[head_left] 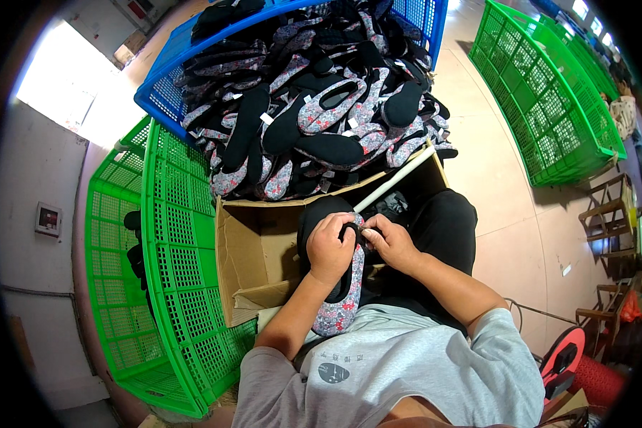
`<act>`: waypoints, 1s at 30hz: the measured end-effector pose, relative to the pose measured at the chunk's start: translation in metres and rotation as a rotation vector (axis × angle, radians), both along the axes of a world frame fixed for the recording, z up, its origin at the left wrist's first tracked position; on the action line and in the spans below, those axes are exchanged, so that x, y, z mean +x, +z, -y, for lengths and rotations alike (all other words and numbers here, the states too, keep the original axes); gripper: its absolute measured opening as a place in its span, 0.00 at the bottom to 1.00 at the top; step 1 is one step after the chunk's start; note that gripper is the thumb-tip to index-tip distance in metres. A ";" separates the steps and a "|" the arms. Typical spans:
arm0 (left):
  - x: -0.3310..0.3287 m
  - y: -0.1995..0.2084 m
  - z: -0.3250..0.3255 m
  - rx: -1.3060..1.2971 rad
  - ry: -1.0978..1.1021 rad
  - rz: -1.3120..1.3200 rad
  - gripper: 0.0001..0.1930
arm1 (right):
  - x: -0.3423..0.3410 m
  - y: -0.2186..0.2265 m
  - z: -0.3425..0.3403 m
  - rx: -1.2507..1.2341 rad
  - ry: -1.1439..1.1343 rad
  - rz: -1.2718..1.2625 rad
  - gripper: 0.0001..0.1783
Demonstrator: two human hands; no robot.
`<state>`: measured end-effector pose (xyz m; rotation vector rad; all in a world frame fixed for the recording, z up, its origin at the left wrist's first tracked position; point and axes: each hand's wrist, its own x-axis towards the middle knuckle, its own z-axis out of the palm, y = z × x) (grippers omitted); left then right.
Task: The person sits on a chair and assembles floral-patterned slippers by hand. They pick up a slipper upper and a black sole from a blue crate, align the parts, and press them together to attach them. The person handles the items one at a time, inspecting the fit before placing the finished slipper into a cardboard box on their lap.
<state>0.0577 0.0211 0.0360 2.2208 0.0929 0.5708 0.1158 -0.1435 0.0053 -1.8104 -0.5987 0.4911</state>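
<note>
Where both hands meet: floral slipper (pixel 357 274) above the lap, taken as clock centre, closed end toward 6 o'clock; the step appears to be working the opening's edge.
Left hand (pixel 330 250): fingers curled over the 11 o'clock side.
Right hand (pixel 391 244): thumb and forefinger pinching the edge at 1 o'clock.
Slipper edge: further work seems to call for a firm left hold, small right pinch.
Cardboard box (pixel 242 250): wall at 10 o'clock.
White rod (pixel 396 178): toward 1 o'clock, limiting reach.
Green crate (pixel 182 264): 9 o'clock, crowding the left elbow.
Blue crate (pixel 162 93): 12 o'clock, slippers heaped.
Floor (pixel 531 257): 3 o'clock, widest room.
</note>
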 end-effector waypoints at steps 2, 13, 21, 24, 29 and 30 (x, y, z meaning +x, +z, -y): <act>0.000 0.001 0.000 -0.006 0.001 -0.003 0.08 | -0.001 -0.011 -0.001 0.147 -0.048 -0.097 0.09; 0.000 -0.008 -0.002 -0.119 0.063 -0.021 0.20 | 0.028 -0.016 0.010 0.149 -0.402 -0.182 0.21; -0.002 -0.003 -0.005 -0.030 0.098 -0.041 0.28 | 0.030 -0.007 0.014 0.112 -0.299 -0.324 0.20; -0.005 0.002 -0.005 0.008 0.120 -0.095 0.29 | 0.030 -0.011 0.013 0.116 -0.234 -0.251 0.19; -0.007 0.010 -0.005 0.070 0.121 -0.156 0.32 | 0.023 0.003 0.008 0.130 -0.126 -0.203 0.24; -0.007 0.013 -0.004 0.087 0.121 -0.159 0.32 | 0.021 0.004 0.006 0.160 -0.094 -0.227 0.25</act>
